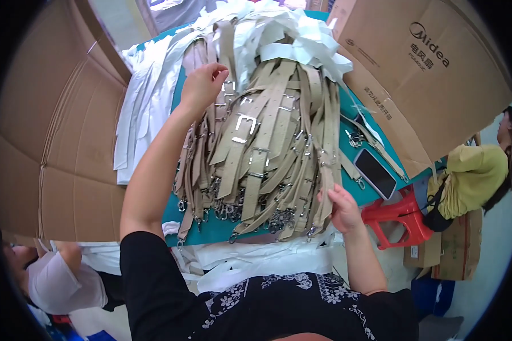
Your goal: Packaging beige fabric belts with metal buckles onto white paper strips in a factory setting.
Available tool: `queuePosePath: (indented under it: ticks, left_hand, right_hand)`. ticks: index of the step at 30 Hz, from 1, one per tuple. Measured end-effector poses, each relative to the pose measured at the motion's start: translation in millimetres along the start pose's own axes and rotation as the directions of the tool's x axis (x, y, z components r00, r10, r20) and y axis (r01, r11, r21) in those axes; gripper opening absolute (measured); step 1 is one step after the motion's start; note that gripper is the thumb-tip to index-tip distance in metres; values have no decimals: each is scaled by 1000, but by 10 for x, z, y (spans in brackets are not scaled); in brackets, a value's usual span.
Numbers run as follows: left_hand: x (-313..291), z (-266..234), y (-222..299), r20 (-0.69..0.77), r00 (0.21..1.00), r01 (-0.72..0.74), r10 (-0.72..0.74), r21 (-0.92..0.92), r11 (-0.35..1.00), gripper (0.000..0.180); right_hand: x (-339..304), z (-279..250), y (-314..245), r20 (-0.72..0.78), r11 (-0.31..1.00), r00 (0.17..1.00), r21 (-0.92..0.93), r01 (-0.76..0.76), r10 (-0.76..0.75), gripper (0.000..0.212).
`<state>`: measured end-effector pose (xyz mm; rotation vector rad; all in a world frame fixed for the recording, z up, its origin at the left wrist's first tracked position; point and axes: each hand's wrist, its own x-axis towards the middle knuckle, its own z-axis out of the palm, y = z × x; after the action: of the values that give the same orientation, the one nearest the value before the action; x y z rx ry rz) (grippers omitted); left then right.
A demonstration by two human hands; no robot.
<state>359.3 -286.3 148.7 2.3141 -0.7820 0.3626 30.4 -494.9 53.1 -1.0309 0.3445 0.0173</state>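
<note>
A thick bundle of beige straps [279,108] with silver buckles and metal snap hooks covers the middle of the table. My left hand [203,86] is raised over the upper left of the bundle, fingers curled into a pinch beside an upright strap [226,48]; what sits between the fingertips is hidden. At the bundle's right edge, my right hand [344,210] pinches a long beige strap [327,170] near its lower end. A large square buckle [244,128] lies on top between both hands. Snap hooks [281,219] cluster along the near edge.
White paper strips [148,102] lie left and behind the straps on the green table [210,232]. A phone [375,173] and loose hooks lie right. Cardboard boxes [421,74] flank the table. A red stool [395,219] and people [466,176] are nearby.
</note>
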Motion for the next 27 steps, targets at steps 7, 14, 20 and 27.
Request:
queuePosePath:
  ticks: [7, 14, 20, 27]
  left_hand:
    - [187, 204, 627, 193, 976, -71, 101, -157, 985, 29]
    - [-1782, 140, 1744, 731, 88, 174, 677, -680, 712, 19]
    - [-3113, 1696, 1824, 614, 609, -478, 502, -221, 850, 34]
    - [-3074, 2263, 2066, 706, 634, -227, 315, -219, 949, 18]
  right_hand:
    - [164, -349, -130, -4, 735, 1000, -678, 20, -31, 21]
    - [220, -657, -335, -78, 894, 972, -415, 169, -220, 22]
    - [167, -583, -311, 53, 956, 996, 282, -82, 70, 26]
    - [-107, -404, -354, 43, 968, 988, 197, -154, 148, 29]
